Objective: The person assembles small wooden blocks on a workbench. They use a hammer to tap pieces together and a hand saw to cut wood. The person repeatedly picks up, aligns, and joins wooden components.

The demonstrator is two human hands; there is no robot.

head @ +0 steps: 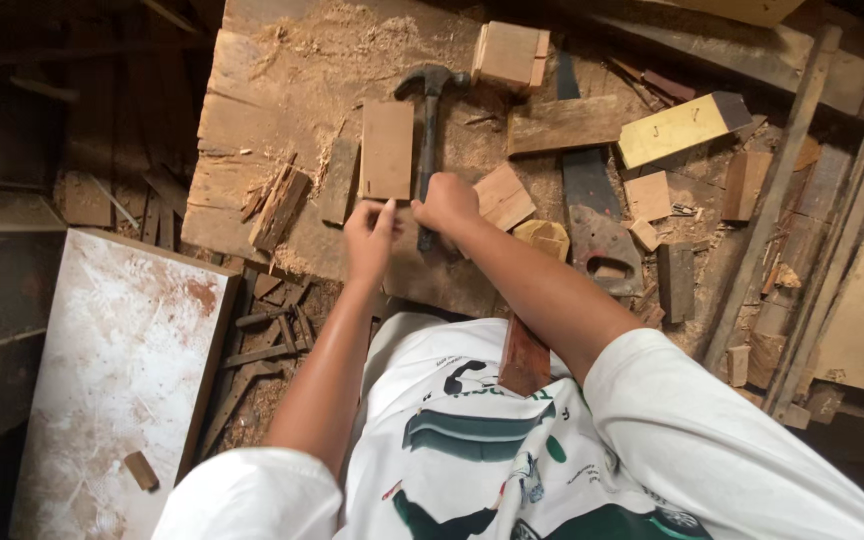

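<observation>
On workbench point(252, 90), right hand point(447, 203) grasping hammer point(428, 130)

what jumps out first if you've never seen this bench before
First, the two hands at the middle of the sawdust-covered workbench: the right hand closed on the handle of a claw hammer, the left hand beside it, pinching something too small to tell, just below a flat rectangular wood block. Next, the handsaw lying to the right among offcuts, and the yellow-faced block further right.
</observation>
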